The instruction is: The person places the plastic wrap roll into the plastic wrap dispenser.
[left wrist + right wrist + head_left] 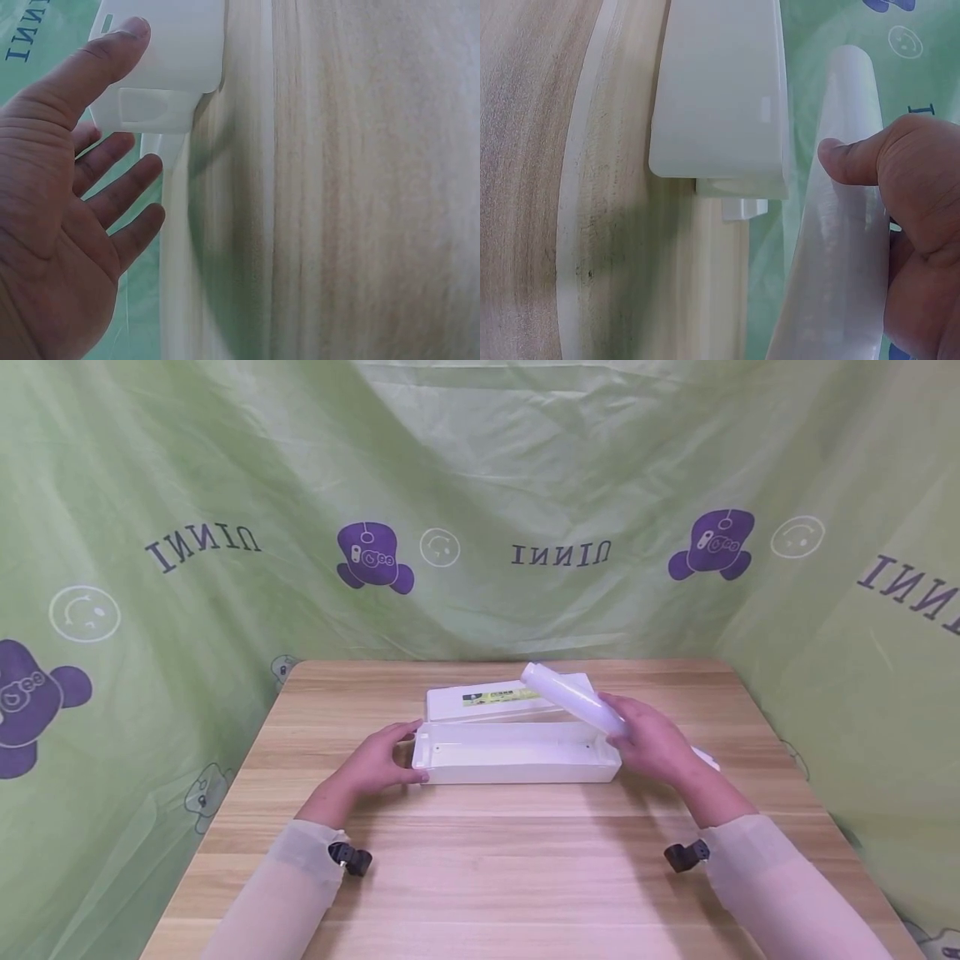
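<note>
My right hand [654, 739] grips a roll of clear plastic wrap [570, 695], its thumb lying across the film in the right wrist view. The roll is tilted, its far-left end raised over the back of the table and part of it hidden by the hand. In front of it sits a long white open-topped box [517, 773] with a bare inside. My left hand [377, 762] holds the box's left end, thumb at the front corner and index finger at the back corner. The other left fingers spread beside the end in the left wrist view.
Behind the box lies a long white lid [450, 703] with a green and yellow label, partly overlapped by the roll. All of it is on a wooden table [480, 868] with a green printed curtain [480, 610] around its back and sides.
</note>
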Tool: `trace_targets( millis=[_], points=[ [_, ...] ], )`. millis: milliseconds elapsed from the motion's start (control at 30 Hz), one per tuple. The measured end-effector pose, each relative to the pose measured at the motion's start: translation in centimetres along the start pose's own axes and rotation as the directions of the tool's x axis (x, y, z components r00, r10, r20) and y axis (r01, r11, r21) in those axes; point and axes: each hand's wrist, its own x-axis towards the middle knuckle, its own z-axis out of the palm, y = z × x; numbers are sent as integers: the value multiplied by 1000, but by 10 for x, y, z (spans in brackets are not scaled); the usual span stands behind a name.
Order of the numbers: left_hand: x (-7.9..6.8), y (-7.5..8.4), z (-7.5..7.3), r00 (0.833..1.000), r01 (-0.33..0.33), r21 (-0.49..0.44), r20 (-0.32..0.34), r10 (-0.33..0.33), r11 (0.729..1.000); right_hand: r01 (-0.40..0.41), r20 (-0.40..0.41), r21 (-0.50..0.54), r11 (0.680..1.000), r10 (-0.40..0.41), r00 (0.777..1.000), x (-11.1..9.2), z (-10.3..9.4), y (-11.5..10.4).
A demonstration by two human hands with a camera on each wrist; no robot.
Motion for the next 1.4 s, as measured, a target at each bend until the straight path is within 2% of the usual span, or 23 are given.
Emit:
trace_targets(
  millis=[533,967,1400],
  points=[
    [0,1,-2,1000,26,3,8,-26,1000,45,47,4,999,-46,998,4,-1,-11],
    [1,2,-1,1000,10,-5,4,-10,1000,109,57,5,994,-109,992,8,4,-18],
    [1,1,1,1000,22,1,2,-22,1000,145,78,0,989,-145,986,11,7,-27]
  ],
)
